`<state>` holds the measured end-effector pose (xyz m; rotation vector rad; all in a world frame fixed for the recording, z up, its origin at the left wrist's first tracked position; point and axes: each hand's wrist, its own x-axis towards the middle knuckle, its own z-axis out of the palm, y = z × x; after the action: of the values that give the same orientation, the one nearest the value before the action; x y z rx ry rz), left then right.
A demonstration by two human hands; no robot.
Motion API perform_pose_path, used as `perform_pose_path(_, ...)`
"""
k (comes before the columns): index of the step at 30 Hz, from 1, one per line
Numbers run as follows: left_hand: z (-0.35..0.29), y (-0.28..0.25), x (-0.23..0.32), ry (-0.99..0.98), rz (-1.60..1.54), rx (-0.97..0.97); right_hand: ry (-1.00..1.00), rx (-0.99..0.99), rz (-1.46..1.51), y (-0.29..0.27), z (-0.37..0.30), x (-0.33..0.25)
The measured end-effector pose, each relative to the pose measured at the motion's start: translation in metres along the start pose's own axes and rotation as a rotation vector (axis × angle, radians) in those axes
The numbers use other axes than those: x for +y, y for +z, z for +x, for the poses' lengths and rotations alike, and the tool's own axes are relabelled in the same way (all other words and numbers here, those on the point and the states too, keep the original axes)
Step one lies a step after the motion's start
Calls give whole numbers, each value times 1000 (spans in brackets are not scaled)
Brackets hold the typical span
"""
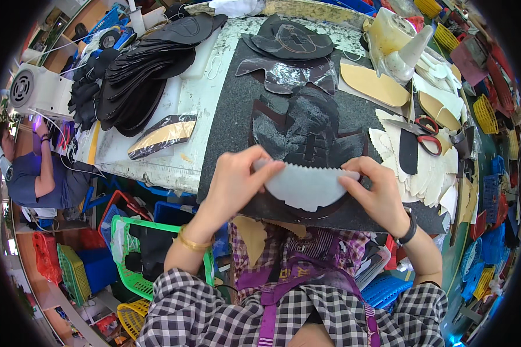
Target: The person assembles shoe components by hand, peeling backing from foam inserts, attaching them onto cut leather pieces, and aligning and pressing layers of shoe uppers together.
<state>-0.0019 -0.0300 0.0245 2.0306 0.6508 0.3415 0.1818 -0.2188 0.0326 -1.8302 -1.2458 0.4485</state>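
Note:
Between my two hands I hold up a pale grey curved piece of sheet material with a zigzag upper edge. My left hand pinches its left end, and my right hand pinches the right end. Just behind and partly under it, a black shoe upper lies flat on the dark mat, with whitish smears across its surface. Farther back on the mat rest a shiny dark cut piece and a stack of black uppers.
To the right are red-handled scissors, cream zigzag-edged pieces, tan pieces and a cloudy plastic container. Piled black leather pieces lie left. A green basket stands below the table's left side. A co-worker sits far left.

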Motion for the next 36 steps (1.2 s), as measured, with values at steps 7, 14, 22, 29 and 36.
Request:
perform_pose_path(7, 26, -1, -9, -25, 34, -166, 94, -191, -41, -7, 16, 16)
perform_pose_path(14, 26, -5, -6, 287, 532, -8, -307, -191, -490, -11, 32, 0)
perform_pose_path(22, 23, 10, -9, 377, 355, 232, -276, -67, -112, 17, 190, 55)
perform_pose_path(29, 16, -6, -22, 53, -186, 219, -380, 28, 59, 15, 222, 34)
perform_pose_path(36, 42, -2, -17, 52, -1511, -19, 77, -322, 943, 4, 156, -52)
